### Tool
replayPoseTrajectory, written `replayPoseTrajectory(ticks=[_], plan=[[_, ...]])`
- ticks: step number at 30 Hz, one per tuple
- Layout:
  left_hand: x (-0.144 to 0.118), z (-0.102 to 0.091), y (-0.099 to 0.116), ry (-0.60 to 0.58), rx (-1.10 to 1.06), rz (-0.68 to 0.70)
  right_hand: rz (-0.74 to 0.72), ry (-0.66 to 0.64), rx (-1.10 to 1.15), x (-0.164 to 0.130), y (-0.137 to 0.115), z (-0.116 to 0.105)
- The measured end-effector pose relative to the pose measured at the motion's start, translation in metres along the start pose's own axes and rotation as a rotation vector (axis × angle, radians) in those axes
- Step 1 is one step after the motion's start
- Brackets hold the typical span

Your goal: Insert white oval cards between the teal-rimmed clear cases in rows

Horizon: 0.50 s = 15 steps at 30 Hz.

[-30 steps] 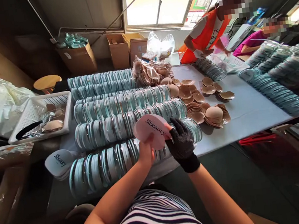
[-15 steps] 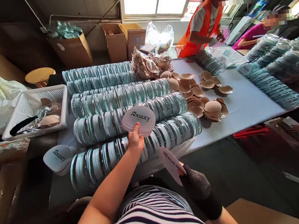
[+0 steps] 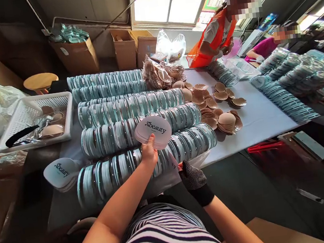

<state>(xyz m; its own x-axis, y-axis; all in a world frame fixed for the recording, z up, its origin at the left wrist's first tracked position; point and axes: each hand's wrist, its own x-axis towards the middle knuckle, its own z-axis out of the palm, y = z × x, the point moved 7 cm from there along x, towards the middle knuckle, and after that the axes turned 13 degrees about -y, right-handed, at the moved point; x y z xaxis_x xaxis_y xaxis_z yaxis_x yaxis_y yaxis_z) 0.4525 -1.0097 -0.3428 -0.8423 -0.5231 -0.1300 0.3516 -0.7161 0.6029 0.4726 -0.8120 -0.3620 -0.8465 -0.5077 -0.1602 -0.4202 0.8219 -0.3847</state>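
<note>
My left hand (image 3: 149, 151) is closed on a stack of white rounded cards (image 3: 153, 132) printed "beauty", held above the rows on the table. My right hand (image 3: 192, 176), in a dark dotted glove with bare fingertips, pinches a single such card (image 3: 172, 161), seen nearly edge-on beside the nearest row. That nearest row (image 3: 109, 176) is made of clear, teal-tinted round packs standing on edge, some with white cards showing between them. Another stack of printed cards (image 3: 60, 173) lies at the table's left end.
Several more rows of packs (image 3: 131, 107) run behind. Beige moulded cups (image 3: 226, 120) lie in piles to the right on the white tabletop (image 3: 255, 116). A white perforated basket (image 3: 70, 120) stands left. A person in an orange vest (image 3: 214, 39) works across the table; another sits farther right.
My right hand has moved up and left with its card, which has turned from showing its print to nearly edge-on against the nearest row. My left hand keeps its stack almost in place.
</note>
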Motion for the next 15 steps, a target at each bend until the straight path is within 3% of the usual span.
replayPoseTrajectory(ticks=[7, 11, 15], plan=[[0.001, 0.0, -0.002, -0.046, 0.023, 0.008, -0.033, -0.001, -0.015, 0.033, -0.014, 0.018], [-0.005, 0.001, -0.002, -0.052, 0.064, -0.006, -0.104, -0.103, 0.397, 0.03, -0.017, 0.023], [-0.009, 0.004, 0.001, -0.048, 0.128, 0.029, -0.176, -0.338, 0.765, 0.026, -0.02, 0.024]])
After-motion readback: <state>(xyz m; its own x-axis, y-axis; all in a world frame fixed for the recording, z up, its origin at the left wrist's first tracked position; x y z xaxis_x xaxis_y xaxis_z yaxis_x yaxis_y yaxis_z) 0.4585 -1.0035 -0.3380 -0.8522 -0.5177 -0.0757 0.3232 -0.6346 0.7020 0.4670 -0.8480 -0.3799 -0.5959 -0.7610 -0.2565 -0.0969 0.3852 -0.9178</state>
